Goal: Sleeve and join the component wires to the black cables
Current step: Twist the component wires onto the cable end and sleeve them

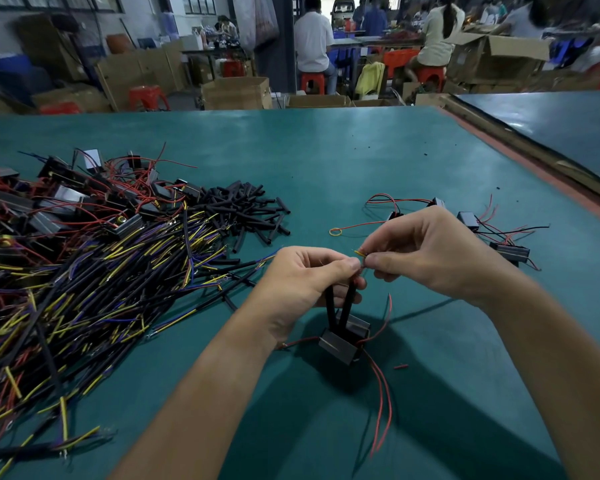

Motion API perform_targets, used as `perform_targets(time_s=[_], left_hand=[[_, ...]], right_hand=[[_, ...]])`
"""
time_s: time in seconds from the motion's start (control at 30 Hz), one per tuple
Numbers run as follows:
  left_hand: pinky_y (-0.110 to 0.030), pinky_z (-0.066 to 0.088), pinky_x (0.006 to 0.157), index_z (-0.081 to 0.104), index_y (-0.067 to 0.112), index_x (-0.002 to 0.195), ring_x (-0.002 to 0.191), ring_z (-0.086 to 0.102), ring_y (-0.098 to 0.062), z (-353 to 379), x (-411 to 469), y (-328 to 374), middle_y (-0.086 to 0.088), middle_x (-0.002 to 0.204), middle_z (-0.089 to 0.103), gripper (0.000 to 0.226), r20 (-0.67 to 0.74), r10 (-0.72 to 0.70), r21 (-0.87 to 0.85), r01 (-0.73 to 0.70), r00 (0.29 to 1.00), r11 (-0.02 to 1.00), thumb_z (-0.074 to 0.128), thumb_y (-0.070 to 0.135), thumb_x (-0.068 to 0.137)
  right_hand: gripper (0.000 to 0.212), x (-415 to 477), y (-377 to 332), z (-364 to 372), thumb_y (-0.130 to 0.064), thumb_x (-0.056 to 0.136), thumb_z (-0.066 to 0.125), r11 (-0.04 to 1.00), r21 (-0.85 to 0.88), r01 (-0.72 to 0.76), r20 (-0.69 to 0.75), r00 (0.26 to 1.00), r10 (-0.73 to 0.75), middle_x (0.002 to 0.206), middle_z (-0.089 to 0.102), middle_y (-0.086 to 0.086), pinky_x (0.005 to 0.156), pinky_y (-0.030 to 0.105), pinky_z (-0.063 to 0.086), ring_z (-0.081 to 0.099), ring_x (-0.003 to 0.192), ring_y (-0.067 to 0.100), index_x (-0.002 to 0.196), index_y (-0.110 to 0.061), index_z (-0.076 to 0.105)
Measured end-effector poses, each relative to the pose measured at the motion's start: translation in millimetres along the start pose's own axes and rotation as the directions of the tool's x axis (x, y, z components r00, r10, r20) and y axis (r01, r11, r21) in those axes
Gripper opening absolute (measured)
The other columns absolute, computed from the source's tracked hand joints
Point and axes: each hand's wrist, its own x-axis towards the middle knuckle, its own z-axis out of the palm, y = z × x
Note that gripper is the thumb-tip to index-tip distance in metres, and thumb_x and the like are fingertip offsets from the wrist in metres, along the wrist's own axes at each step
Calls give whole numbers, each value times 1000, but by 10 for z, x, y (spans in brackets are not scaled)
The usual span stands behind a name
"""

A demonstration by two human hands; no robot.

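Above the green table (361, 150), the left hand (305, 282) and right hand (426, 251) pinched wire ends (360, 253) together, seemingly to join them, with the component (343, 341) dangling.

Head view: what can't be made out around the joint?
- Joint itself: head view, covered by the fingertips of left hand and right hand; only the yellow wire tip shows.
- Black sleeves: upper ends, head view, inside the left hand.
- Cable pile: head view, cut off by the left edge.

1. Two hands: left hand (302, 282), right hand (426, 251).
2. One black box (336, 344) with two black tubes (347, 306).
3. One yellow wire (360, 252).
4. Four small boxes (468, 219) on the right.
5. Two heaps, cables (84, 289) and short tubes (250, 209), too many to count.
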Motion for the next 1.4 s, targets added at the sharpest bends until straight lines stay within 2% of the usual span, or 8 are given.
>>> perform_targets(time_s=[0.17, 0.4, 0.77, 1.03, 1.17, 1.23, 1.3, 1.4], left_hand=[[-19, 52, 54, 72, 7, 82, 57, 67, -15, -6, -4, -1, -7, 71, 73, 14, 32, -37, 23, 37, 999, 999, 64, 14, 91], [-20, 53, 57, 69, 2, 81, 50, 62, -10, 28, -3, -23, -2, 61, 68, 15, 20, 49, 86, -50, 999, 995, 61, 7, 93], [-24, 53, 61, 70, 4, 78, 55, 64, -13, 45, -18, -12, -4, 64, 69, 16, 44, 60, 141, -66, 997, 988, 62, 9, 92], [-20, 51, 55, 65, -1, 76, 52, 58, -14, 80, -28, -13, -4, 58, 64, 20, 33, 154, 207, -158, 988, 966, 59, 2, 94], [-27, 56, 65, 69, 4, 90, 61, 65, -15, 2, -32, 33, -9, 75, 73, 13, 67, 39, 178, -50, 997, 983, 69, 17, 87], [-30, 55, 71, 66, 7, 99, 70, 67, -15, -103, -41, 68, -11, 85, 74, 36, 100, -61, 191, 41, 993, 981, 77, 25, 70], [-33, 54, 78, 67, 11, 98, 81, 67, -17, -212, -57, 109, -10, 92, 73, 45, 111, -132, 247, 102, 985, 964, 80, 26, 57], [-30, 59, 75, 74, 13, 84, 78, 70, -16, -327, -67, 148, -12, 92, 74, 26, 88, -127, 230, 104, 988, 968, 80, 20, 60]], right_hand=[[15, -1, 11, -7, -1, 81, 76, 999, -17, 34, -10, 999, -34, 65, 71, 9, 62, 26, 57, 67, 59, 18, 77, -16, 77], [19, -12, -9, -15, 0, 81, 76, 998, -22, 52, 3, 999, -52, 64, 72, 5, 61, 26, 57, 66, 57, 13, 75, -19, 77], [18, -14, -47, -8, 2, 80, 76, 996, -56, 74, -7, 997, -74, 65, 71, 4, 62, 38, 56, 64, 56, 12, 79, -17, 77], [19, -15, -90, 12, 3, 81, 74, 996, -38, 81, -8, 997, -82, 65, 69, 4, 54, 25, 54, 64, 55, 12, 79, -15, 75], [19, -9, -78, 24, 2, 84, 72, 999, -34, 38, -22, 999, -39, 70, 69, 8, 48, 22, 50, 63, 54, 11, 80, -17, 74], [19, -10, -67, 32, 1, 85, 71, 999, -35, 17, -24, 1000, -18, 73, 69, 7, 47, 23, 49, 65, 56, 15, 80, -17, 74], [20, -18, -57, 32, 0, 85, 71, 999, -49, 5, -21, 1000, -6, 72, 68, 4, 47, 22, 48, 65, 57, 15, 80, -18, 75], [20, -19, -52, 17, -4, 86, 72, 996, -92, 0, -8, 1000, 0, 69, 68, -3, 50, 20, 48, 64, 57, 12, 80, -22, 76]])
